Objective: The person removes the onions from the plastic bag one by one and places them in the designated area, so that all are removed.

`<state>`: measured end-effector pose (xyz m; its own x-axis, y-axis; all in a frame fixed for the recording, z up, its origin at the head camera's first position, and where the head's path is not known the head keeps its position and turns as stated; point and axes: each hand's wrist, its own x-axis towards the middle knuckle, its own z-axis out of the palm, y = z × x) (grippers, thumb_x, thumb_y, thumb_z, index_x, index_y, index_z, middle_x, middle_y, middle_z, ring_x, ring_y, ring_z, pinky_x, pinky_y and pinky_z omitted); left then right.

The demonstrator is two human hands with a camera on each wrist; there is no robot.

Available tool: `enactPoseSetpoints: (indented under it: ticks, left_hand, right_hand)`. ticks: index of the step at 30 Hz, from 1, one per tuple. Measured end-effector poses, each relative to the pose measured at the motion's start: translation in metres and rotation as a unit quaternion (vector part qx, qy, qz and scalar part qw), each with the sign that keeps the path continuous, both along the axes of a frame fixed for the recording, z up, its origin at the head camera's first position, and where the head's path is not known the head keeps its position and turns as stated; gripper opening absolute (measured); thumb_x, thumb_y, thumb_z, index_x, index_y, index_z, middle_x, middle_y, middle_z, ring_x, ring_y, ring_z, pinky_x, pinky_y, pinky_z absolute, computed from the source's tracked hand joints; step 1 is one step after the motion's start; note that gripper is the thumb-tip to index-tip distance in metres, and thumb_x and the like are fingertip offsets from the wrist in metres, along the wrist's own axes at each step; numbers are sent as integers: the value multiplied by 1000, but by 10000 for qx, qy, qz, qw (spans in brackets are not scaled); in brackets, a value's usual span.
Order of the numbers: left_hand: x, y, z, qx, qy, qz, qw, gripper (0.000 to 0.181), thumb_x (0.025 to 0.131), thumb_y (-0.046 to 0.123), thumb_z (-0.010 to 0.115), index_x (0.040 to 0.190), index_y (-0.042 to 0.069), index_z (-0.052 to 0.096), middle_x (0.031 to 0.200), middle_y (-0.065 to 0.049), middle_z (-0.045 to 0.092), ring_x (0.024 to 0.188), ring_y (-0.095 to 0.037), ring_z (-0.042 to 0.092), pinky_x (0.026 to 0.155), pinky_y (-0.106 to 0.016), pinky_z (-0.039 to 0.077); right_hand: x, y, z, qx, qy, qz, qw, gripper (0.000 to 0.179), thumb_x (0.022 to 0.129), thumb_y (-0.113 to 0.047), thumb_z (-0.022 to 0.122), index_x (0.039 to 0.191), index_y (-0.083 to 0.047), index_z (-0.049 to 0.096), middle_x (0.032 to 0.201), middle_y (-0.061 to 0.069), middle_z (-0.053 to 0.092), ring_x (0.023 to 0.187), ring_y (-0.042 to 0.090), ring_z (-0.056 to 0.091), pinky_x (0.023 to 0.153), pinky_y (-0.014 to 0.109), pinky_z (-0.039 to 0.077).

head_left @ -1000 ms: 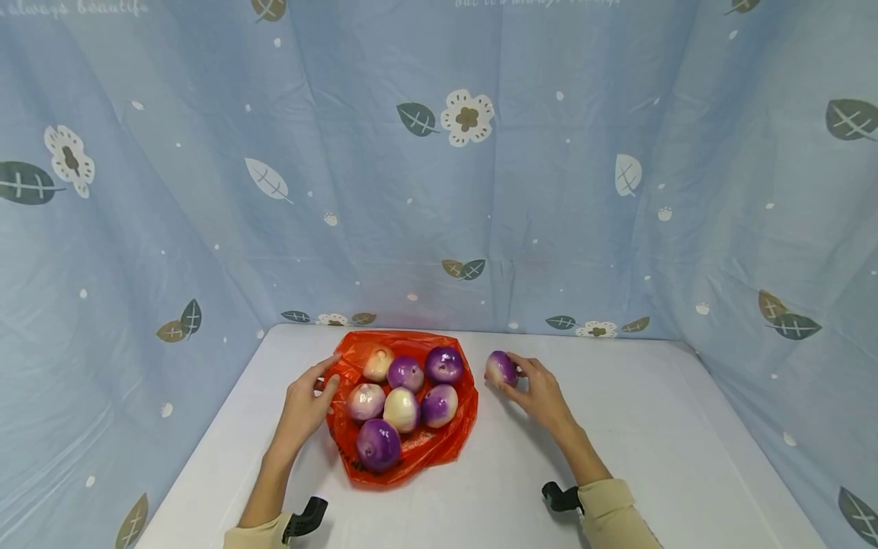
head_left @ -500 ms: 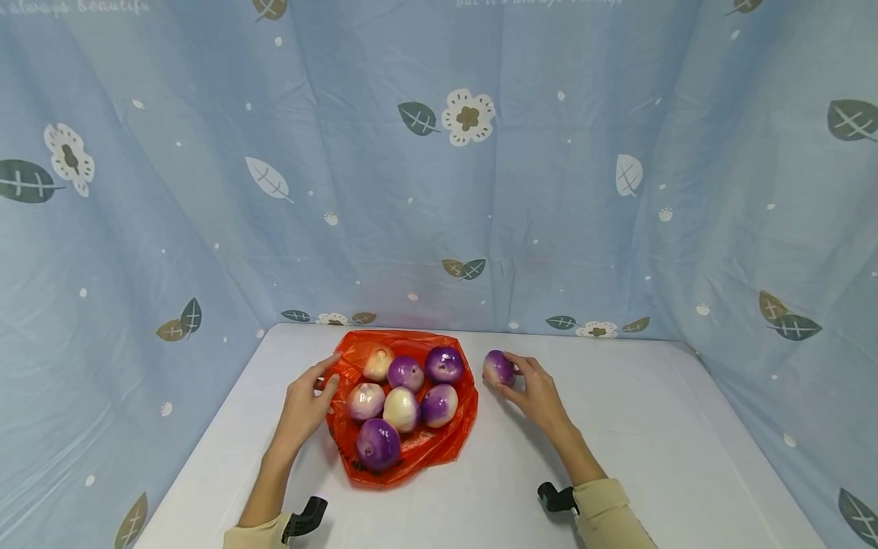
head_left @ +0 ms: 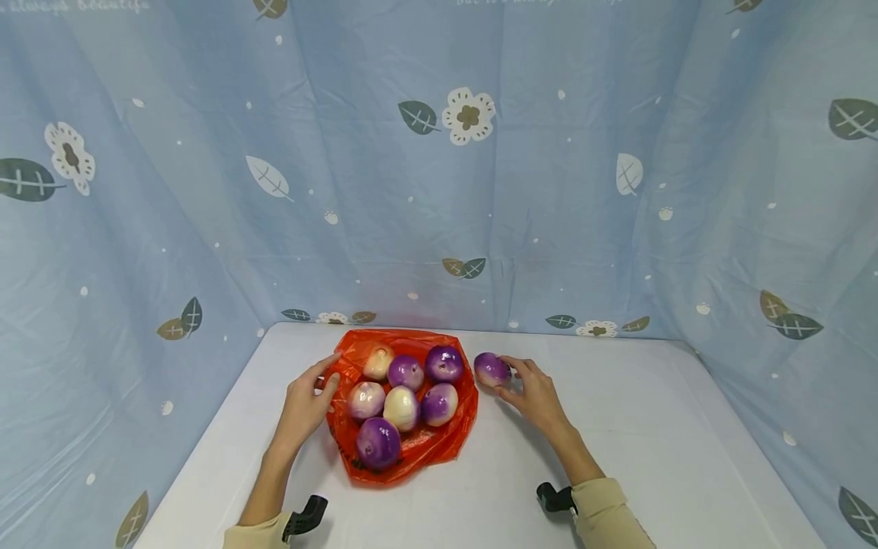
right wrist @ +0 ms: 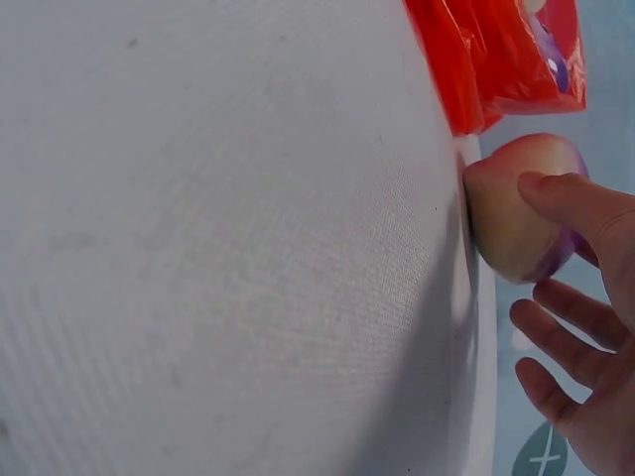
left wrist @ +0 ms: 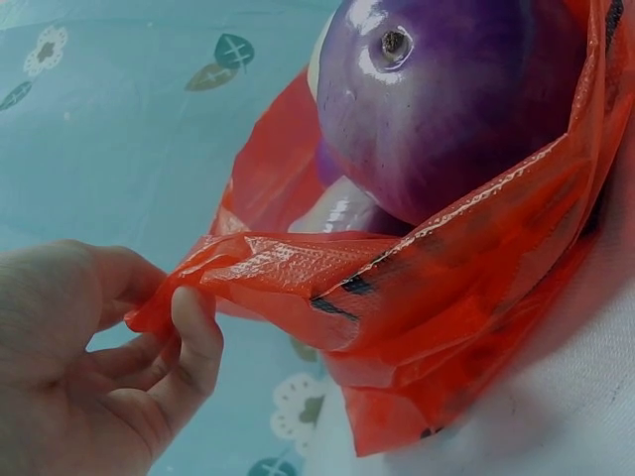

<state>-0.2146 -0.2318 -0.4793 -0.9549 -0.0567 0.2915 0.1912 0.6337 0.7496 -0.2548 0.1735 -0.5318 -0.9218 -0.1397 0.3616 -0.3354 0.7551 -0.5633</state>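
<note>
My left hand (head_left: 306, 398) pinches the left edge of a red plastic bag (head_left: 434, 448) between thumb and fingers, as the left wrist view (left wrist: 109, 357) confirms. Several glossy purple-and-white onions lie in the wide-spread bag, among them a dark purple onion (head_left: 379, 444) at the front and a pale one (head_left: 401, 409) in the middle. Right of the bag, my right hand (head_left: 535, 393) grips a single onion (head_left: 491, 370) between thumb and fingers. In the right wrist view that onion (right wrist: 521, 213) shows its cream, tapered end low at the white surface, and the other fingers are spread.
A white tabletop (head_left: 658, 442) stretches around the bag and both hands. Blue patterned cloth (head_left: 466, 191) hangs behind and along both sides. A black wrist device (head_left: 306, 516) sits on the left forearm and another (head_left: 554, 498) on the right.
My right hand has shifted slightly left, bringing its onion closer to the bag and turning it so more purple faces up. The left hand and the bag stay in place.
</note>
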Motion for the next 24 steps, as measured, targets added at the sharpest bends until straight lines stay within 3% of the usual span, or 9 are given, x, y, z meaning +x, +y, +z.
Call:
enactPoseSetpoints:
  ticks: [5,11,24]
  left_hand:
    - [-1,0,-1,-31,-12,2,10000,39,97,9,58,136,9,58,112,-19,68,75,-21,59,51,-21,51]
    - [0,-1,-1,-9,-56,-1,10000,40,97,9,58,137,10,57,113,-19,67,75,-21,58,51,-21,51]
    - [1,-4,0,-106,73,31,9999,39,96,9,59,135,9,59,116,-19,67,80,-23,59,55,-20,51]
  right_hand:
    - [0,0,-1,39,93,17,9999,62,77,-22,84,133,-11,59,118,18,64,99,32,68,86,51,56]
    - [1,2,-2,126,56,-44,9999,64,77,-23,84,134,-13,58,118,18,64,99,32,68,89,57,52]
    - [5,7,3,171,198,-36,9997,64,76,-23,84,134,-14,58,118,17,65,94,31,70,89,59,51]
